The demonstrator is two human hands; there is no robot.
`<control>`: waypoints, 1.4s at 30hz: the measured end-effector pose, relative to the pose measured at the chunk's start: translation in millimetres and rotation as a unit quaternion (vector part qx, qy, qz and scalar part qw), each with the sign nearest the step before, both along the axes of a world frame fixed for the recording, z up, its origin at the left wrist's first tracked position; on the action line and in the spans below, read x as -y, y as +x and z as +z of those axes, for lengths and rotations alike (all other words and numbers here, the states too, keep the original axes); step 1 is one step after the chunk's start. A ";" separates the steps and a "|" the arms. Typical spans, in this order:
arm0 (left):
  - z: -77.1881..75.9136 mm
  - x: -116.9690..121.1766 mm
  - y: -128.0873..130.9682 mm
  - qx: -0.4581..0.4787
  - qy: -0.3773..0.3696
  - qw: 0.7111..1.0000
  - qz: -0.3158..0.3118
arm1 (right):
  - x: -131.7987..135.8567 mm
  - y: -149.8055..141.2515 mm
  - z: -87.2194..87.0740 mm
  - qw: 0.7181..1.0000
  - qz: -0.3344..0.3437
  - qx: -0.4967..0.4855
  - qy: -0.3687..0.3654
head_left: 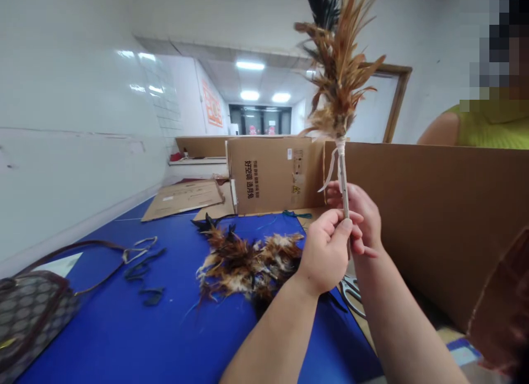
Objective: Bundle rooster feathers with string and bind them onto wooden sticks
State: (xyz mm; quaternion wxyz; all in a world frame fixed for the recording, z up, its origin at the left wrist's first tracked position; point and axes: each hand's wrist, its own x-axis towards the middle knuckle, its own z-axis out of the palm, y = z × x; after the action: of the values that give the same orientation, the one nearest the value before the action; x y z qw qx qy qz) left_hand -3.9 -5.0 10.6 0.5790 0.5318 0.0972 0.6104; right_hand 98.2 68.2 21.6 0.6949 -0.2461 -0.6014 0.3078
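Note:
I hold a feather duster (336,81) upright by its thin stick (344,191). Brown and black feathers fan out at its top, and white tape is wound just below them. My left hand (326,252) is closed round the lower part of the stick. My right hand (361,216) sits behind it, fingers curled on the same stick. A heap of loose brown, white and black feathers (248,260) lies on the blue table (136,329) just left of my hands.
A tall cardboard wall (438,207) stands to the right, with another person in a yellow-green top (487,128) behind it. A printed cardboard box (273,174) stands at the back. A patterned handbag (33,312) lies at the left, and scissors (351,296) under my wrists.

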 end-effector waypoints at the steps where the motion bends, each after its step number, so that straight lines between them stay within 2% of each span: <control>1: 0.5 0.8 -0.1 0.003 0.000 1.000 -0.004 | -0.4 1.5 12.1 1.000 0.014 -0.014 0.009; 4: 0.2 1.7 -0.3 0.003 -0.001 1.000 -0.011 | 0.8 0.2 43.8 0.995 0.074 -0.054 0.043; 6: -0.4 1.3 -0.6 -0.002 -0.002 1.000 -0.014 | 2.3 -3.3 58.4 0.991 0.113 -0.055 0.049; 11: 0.4 1.7 -3.6 -0.025 -0.012 0.999 -0.033 | 4.3 -12.5 74.2 0.985 0.161 -0.042 0.041; 20: -7.3 0.0 -12.5 0.004 0.001 0.998 -0.068 | 10.2 -26.9 76.8 0.978 0.195 -0.051 0.060; 26: -7.6 1.0 -16.1 -0.008 -0.005 0.997 -0.082 | 8.9 -28.3 75.6 0.989 0.130 -0.050 0.057; 30: -8.2 0.2 -17.2 -0.018 -0.012 0.997 -0.079 | 6.3 -29.3 74.2 0.990 0.117 -0.067 0.047; 42: -7.3 -0.3 -14.2 0.016 -0.004 0.997 -0.074 | 0.6 -28.4 64.7 0.983 0.156 -0.091 0.033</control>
State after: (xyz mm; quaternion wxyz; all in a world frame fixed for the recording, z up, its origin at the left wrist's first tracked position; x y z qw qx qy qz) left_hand -18.2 -4.7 3.3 0.6261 0.5259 0.0507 0.5734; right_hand 69.9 67.6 86.4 0.6981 -0.0971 -0.5766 0.4133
